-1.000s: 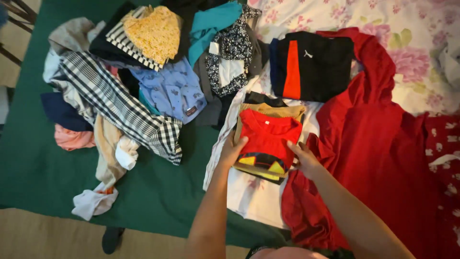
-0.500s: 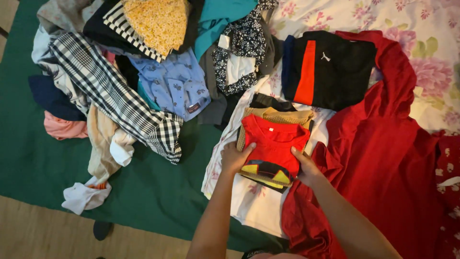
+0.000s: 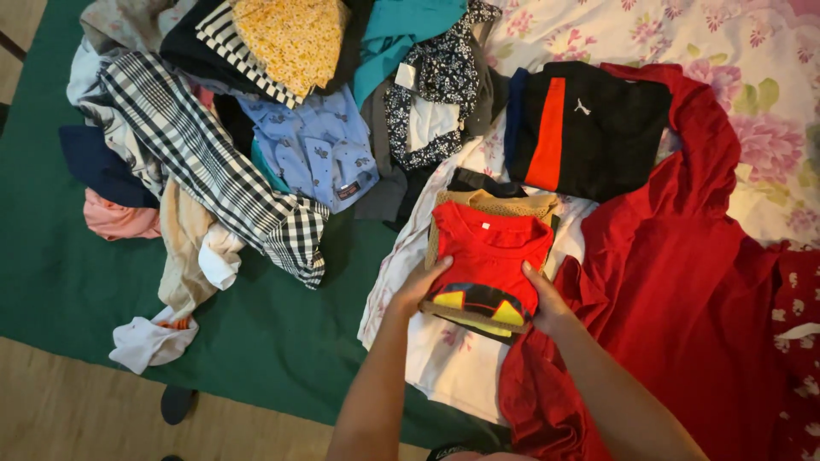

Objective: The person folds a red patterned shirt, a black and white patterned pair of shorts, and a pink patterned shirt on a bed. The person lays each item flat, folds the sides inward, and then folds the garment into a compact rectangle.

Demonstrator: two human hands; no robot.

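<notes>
Bed: flowered sheet [image 3: 683,34], pale with pink blossoms, fills the upper right; a dark green cover [image 3: 60,282] spreads over the left and lower middle.
Red garment: large plain red cloth [image 3: 683,282], spread open at the right, reaching from near the black top down to the lower edge.
Clothes heap: unsorted pile [image 3: 256,111] at upper left, on the green cover.
Checked shirt: black-and-white check [image 3: 213,171], trailing diagonally out of the heap.
Black top: folded black piece with an orange-red stripe [image 3: 589,128], on the flowered sheet, just above the folded stack.
Blue shirt: pale blue, small print [image 3: 316,145], in the heap beside the checked shirt.
Yellow cloth: mustard, dotted [image 3: 290,34], on top of the heap.
Folded stack: red T-shirt [image 3: 487,252] uppermost, with a dark and yellow print at its near edge; tan and dark pieces under it; it rests on a white flowered cloth [image 3: 453,358], centre of view.
Left hand [image 3: 420,288]: grip closed over the stack's near left edge, thumb on top, fingers underneath.
Right hand [image 3: 547,300]: grip closed over the stack's near right edge, thumb on the red T-shirt.
White sock-like piece [image 3: 149,341]: crumpled, low left on the green cover, well apart from the hands.
</notes>
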